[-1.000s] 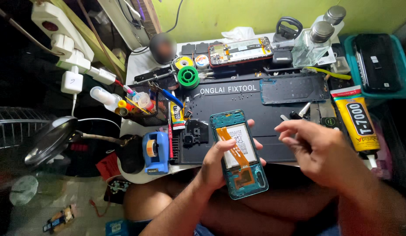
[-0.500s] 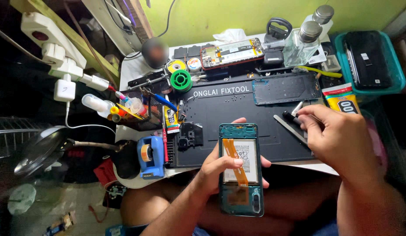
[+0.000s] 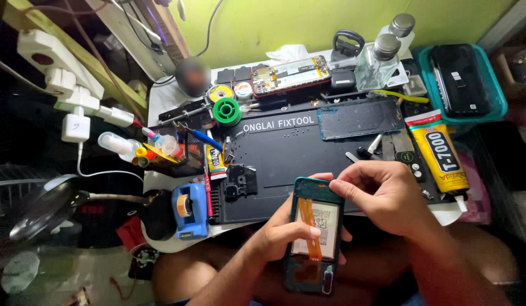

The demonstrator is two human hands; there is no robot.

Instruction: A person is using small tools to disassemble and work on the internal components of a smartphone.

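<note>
Your left hand (image 3: pixel 285 229) has its grip wrapped around an opened phone (image 3: pixel 314 235), thumb laid across the white battery and the orange ribbon cable (image 3: pixel 309 224) that runs down its middle. You hold the phone upright over your lap, just off the near edge of the table (image 3: pixel 161 105). Your right hand (image 3: pixel 387 192) pinches narrow at the phone's top right corner, fingertips touching the teal frame; whether anything sits between them, you cannot tell.

From the head camera, a black work mat (image 3: pixel 285 156) lies on the table beyond the phone. A phone back cover (image 3: pixel 362 118) rests on the mat's far right part, and a yellow glue tube (image 3: pixel 441 153) lies just right of the mat. A blue tape dispenser (image 3: pixel 189 209) stands at the mat's near left corner.
</note>
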